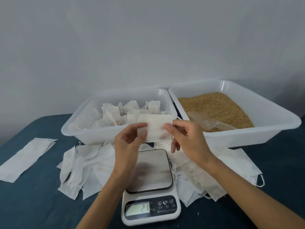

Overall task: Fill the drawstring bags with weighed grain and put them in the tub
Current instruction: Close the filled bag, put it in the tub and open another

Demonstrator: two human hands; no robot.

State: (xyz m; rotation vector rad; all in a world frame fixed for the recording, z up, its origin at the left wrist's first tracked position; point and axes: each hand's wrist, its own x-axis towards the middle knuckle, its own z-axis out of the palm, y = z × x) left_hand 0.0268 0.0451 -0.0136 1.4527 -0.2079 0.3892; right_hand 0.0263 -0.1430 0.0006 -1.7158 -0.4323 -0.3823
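Head view, nearest you: scale reads 21 on its display, steel platform bare, loose flat bags heaped on the blue cloth to its left and right. Above the platform your left hand and right hand each pinch one side of an empty drawstring bag, held flat between them. Farther back, left tub holds filled bags; right tub, touching it, holds grain with a clear scoop lying on it.
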